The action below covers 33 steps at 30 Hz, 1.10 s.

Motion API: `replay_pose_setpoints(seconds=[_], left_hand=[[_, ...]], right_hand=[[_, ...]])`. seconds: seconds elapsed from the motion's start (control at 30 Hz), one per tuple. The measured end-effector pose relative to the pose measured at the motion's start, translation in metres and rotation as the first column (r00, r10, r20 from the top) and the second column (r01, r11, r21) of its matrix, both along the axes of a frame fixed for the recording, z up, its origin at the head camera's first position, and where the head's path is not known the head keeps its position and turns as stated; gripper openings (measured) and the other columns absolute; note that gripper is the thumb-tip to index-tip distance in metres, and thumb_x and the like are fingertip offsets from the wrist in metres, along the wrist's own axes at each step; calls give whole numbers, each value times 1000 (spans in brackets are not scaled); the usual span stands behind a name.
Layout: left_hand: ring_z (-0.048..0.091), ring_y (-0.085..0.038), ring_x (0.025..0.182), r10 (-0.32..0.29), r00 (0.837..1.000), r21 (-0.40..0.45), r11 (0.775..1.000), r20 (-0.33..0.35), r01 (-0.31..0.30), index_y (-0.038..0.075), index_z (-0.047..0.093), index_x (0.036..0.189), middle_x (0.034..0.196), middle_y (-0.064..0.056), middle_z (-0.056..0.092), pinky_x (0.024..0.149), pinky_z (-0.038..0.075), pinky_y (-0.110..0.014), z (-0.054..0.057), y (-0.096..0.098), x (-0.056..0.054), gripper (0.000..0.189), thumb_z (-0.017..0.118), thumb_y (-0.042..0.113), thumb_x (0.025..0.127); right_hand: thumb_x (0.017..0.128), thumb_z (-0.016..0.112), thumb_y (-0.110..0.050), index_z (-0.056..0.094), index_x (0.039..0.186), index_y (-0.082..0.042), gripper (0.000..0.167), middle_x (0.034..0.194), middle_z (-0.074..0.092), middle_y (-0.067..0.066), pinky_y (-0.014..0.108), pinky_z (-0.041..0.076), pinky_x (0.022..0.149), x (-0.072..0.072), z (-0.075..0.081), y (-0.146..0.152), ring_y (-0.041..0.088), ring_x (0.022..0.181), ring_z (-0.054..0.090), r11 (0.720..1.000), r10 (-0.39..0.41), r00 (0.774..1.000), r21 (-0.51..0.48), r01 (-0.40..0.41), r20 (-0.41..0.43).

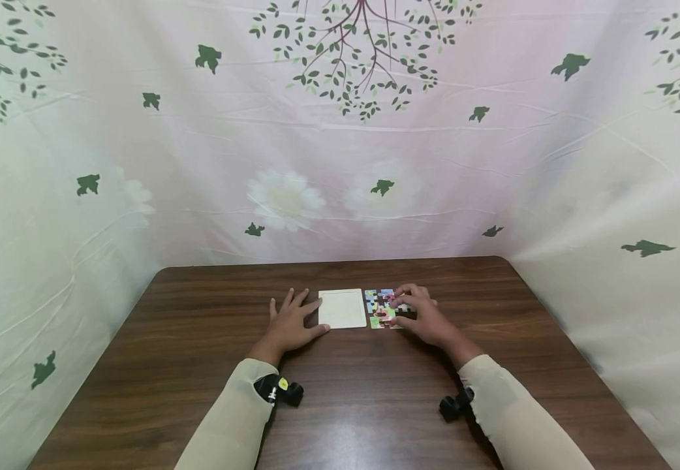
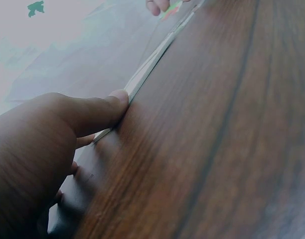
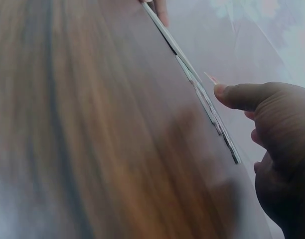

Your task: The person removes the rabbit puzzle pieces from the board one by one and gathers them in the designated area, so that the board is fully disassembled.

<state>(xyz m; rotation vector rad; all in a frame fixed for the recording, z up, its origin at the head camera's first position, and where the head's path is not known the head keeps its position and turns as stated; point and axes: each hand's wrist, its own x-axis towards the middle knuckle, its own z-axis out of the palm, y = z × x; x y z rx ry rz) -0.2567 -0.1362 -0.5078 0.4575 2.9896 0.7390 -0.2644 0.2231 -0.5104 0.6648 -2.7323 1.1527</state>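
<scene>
A white square puzzle board (image 1: pixel 342 309) with a thin inner outline lies flat on the table. My left hand (image 1: pixel 292 326) rests at its left side, fingers spread, the thumb (image 2: pixel 117 99) touching the near corner and the index finger along the left edge. Colourful jigsaw pieces (image 1: pixel 376 312) lie side by side just right of the board, partly hidden by my right hand (image 1: pixel 425 320). That hand pinches a small puzzle piece (image 3: pixel 210 77) between thumb and fingertips, held above the others; most of the piece is hidden by the fingers.
The brown wood-grain table (image 1: pixel 352 405) has rounded far corners. Behind and beside it hangs a pale cloth (image 1: pixel 328 150) printed with leaves, birds and flowers. Small black cameras sit on both wrists over light sleeves (image 1: pixel 228 418).
</scene>
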Motion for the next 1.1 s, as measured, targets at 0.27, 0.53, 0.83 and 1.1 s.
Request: replay_pose_setpoints(seconds=[0.27,0.53,0.83,1.1], left_hand=[[14,-45,171,4,1000,-4,1000,3,-4,31,54,163,180,-12,33,130,-1,-82,0,-1,0,78,70,69,97],[14,-45,171,4,1000,-8,1000,1,-4,31,54,163,180,-11,33,130,-1,-81,2,-1,0,78,69,69,97],[14,-45,171,-1,1000,-5,1000,4,1,31,54,163,180,-12,33,130,-1,-81,2,-1,0,77,69,68,97],[14,-45,171,-6,1000,-13,1000,1,6,31,54,163,180,-12,33,130,0,-82,1,0,-1,78,69,70,97]], right_hand=[[98,83,-13,76,111,-17,16,150,54,18,79,21,114,5,3,11,47,149,34,1000,-12,999,11,11,41],[99,82,-13,76,114,-16,16,148,56,18,80,22,112,7,-1,25,46,146,36,999,-31,999,26,31,26],[100,81,-17,78,116,-17,16,148,56,14,81,21,115,11,-3,40,44,147,36,996,-67,996,54,64,63],[100,80,-13,78,116,-16,16,148,56,16,76,27,117,16,-2,50,45,147,36,996,-73,993,48,69,88]])
